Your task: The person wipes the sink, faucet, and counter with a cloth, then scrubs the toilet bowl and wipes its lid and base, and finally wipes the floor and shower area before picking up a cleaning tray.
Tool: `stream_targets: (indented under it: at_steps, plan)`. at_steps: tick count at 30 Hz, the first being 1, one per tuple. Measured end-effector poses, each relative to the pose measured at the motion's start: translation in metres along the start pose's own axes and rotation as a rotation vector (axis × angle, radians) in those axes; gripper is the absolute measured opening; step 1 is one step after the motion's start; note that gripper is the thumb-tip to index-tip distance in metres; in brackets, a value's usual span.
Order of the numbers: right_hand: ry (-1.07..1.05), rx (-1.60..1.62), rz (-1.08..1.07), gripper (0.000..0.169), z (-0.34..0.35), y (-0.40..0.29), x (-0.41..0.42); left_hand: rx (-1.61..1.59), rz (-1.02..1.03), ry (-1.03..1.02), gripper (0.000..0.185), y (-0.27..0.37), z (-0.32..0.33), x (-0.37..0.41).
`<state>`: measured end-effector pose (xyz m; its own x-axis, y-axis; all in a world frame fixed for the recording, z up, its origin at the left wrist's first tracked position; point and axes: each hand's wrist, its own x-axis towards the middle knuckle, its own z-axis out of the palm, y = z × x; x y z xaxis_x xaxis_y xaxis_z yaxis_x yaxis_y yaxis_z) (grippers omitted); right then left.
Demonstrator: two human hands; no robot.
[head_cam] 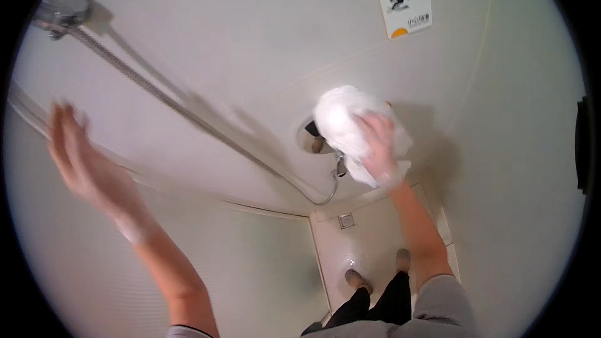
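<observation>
My right hand point(378, 145) is on a bunched white cloth point(340, 112), held against or just before the pale shower wall. The cloth partly covers a round, mirror-like metal plate point(307, 138), with a metal hose fitting point(341, 166) below it. Out to the left, my left hand point(89, 164) is raised with its fingers stretched and nothing in it. It is blurred, and the glass panel and its rail lie behind it. Both hands seem to wear thin, see-through gloves that end at the wrists.
A metal shower hose point(188, 115) runs from a holder point(61, 19) at upper left down to the fitting. A slip-warning sign point(404, 8) is on the wall. Below are a glass panel point(263, 253), a square floor drain point(346, 221) and a wet floor point(335, 249) under my shoes.
</observation>
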<state>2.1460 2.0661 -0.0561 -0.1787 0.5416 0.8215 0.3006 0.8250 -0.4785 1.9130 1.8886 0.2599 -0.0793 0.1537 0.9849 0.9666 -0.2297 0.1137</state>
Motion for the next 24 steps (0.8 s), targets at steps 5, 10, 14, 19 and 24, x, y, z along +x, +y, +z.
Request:
stream_targets:
  at_steps: [5, 10, 14, 19, 24]
  plan:
    - [0.136, -0.078, -0.041, 0.039, 0.066, 0.056, -0.048, -0.168, -0.772, -0.53, 0.027, 0.037, -0.005, -0.267]
    - [-0.007, 0.088, 0.214, 0.037, 0.082, 0.096, -0.177, -0.306, -1.022, -0.735, 0.03, 0.048, 0.004, -0.39]
    - [0.416, 0.758, 1.026, 0.038, 0.061, 0.038, -0.217, -0.292, -1.062, -0.723, 0.024, 0.042, -0.004, -0.426]
    - [0.28, 0.455, 0.487, 0.059, 0.051, -0.086, -0.109, -0.277, -1.328, -0.706, 0.017, 0.056, -0.061, -0.479]
    - [0.174, -0.229, 0.303, 0.056, 0.135, -0.095, -0.023, -0.204, -1.27, -0.962, 0.016, 0.085, -0.098, -0.488]
